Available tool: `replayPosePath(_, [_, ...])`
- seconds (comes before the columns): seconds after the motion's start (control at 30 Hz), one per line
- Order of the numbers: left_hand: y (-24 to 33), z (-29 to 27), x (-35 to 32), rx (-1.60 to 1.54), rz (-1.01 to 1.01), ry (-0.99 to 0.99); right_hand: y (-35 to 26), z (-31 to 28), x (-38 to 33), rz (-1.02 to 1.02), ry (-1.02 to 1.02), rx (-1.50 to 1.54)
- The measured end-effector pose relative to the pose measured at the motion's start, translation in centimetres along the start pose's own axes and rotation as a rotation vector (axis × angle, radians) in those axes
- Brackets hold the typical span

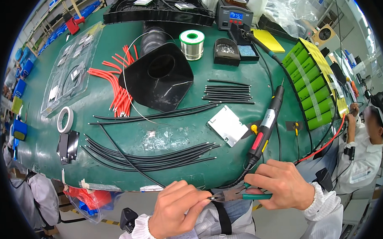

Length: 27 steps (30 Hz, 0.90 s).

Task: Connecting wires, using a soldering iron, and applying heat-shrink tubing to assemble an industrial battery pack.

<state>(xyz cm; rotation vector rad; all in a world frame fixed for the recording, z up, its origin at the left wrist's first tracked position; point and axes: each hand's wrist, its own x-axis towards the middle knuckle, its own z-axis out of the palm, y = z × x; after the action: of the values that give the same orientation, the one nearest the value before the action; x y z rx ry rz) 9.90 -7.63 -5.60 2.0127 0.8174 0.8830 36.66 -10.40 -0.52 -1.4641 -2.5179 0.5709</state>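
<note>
My left hand (175, 210) is closed in a pinch at the table's front edge. A long black wire (132, 163) runs from the tabletop into its fingers. My right hand (282, 186) is wrapped round green-handled pliers (256, 197), whose metal jaws reach to the left fingertips. A small tip shows between those fingers and the jaws; whether the jaws grip it I cannot tell. Just beyond my hands lies a bundle of black wires (155, 158) with bared ends. Right of it rests a black pen-shaped electric tool (265, 125), pointing away from me.
Red wires (116, 88) lie beside a black fume hood (169, 82). Farther back stand a solder spool (192, 45) and a soldering station (234, 17). A white square plate (227, 126) sits mid-table, and a green battery pack (310, 86) at right. A co-worker (361, 143) sits beyond.
</note>
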Motion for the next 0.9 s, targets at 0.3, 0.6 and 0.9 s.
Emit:
replayPosePath(0.3, [0.25, -0.11, 0.16, -0.096, -0.081, -0.025, -0.22, -0.22, 0.16, 0.0, 0.002, 0.044])
replayPosePath(0.6, [0.23, -0.03, 0.25, -0.113, -0.074, -0.033, 0.02, -0.28, -0.01, 0.027, -0.074, 0.135])
replayPosePath(0.9, [0.29, -0.13, 0.36, -0.12, -0.086, -0.042, -0.03, -0.36, -0.07, 0.027, -0.055, 0.102])
